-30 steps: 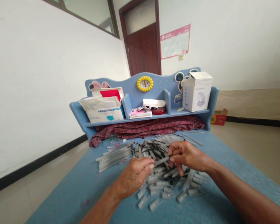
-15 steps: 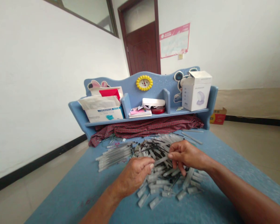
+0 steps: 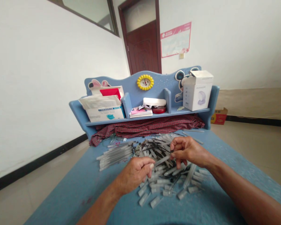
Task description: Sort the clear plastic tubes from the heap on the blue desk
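My left hand (image 3: pixel 137 175) is closed, thumb against forefinger, on one end of a translucent pen barrel (image 3: pixel 162 161) that slants up to the right. At the barrel's far end, my right hand (image 3: pixel 189 152) is pinched closed; a tiny dark bit shows at its fingertips, too small to name. Under both hands spreads a heap of loose pen parts: black slender sticks (image 3: pixel 155 144), clear barrels and frosted pen caps (image 3: pixel 156 201) towards the front. To the left lies a neat row of clear pens with dark tips (image 3: pixel 117 155), side by side.
The blue table (image 3: pixel 67 193) carries a shelf at its back. On it stand a mask box (image 3: pixel 105 114), notebooks (image 3: pixel 140 112), a round red case (image 3: pixel 158 110) and a white carton (image 3: pixel 198 92). A folded checked cloth (image 3: pixel 147 126) lies beneath the shelf.
My right hand has risen slightly from the heap, and its lower fingers have curled in. My left hand still holds the barrel in nearly the same spot.
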Demonstrator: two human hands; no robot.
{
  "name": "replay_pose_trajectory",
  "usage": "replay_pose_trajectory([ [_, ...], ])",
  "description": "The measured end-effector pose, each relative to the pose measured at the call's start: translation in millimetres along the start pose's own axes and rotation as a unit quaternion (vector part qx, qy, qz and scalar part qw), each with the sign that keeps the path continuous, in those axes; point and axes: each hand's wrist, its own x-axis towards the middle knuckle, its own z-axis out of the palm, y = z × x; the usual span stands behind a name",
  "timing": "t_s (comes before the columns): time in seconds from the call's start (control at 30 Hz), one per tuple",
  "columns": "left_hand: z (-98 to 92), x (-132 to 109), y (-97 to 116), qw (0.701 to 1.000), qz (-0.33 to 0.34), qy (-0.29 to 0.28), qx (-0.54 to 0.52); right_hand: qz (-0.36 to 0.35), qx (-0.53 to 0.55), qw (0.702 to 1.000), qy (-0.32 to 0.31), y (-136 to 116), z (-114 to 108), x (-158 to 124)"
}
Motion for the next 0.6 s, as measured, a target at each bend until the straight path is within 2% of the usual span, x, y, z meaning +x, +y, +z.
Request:
replay_pose_trajectory([
  [0.2,1.8,0,0,0.999,0.021,0.000,0.045,0.001,-0.022,1.000,0.016,3,7,4],
  [0.37,-4.9,-1,-1,0.999,0.012,0.005,0.051,-0.008,-0.037,0.998,0.041,-3,-13,0],
  [0.5,-22.6,-2,-7,0.999,-0.011,0.000,0.052,-0.037,-0.051,0.992,0.110,-11,-40,-4],
  [0.6,-33.4,-1,-16,0.996,-0.026,0.040,0.076,-0.060,-0.044,0.979,0.188,-12,-53,-4],
])
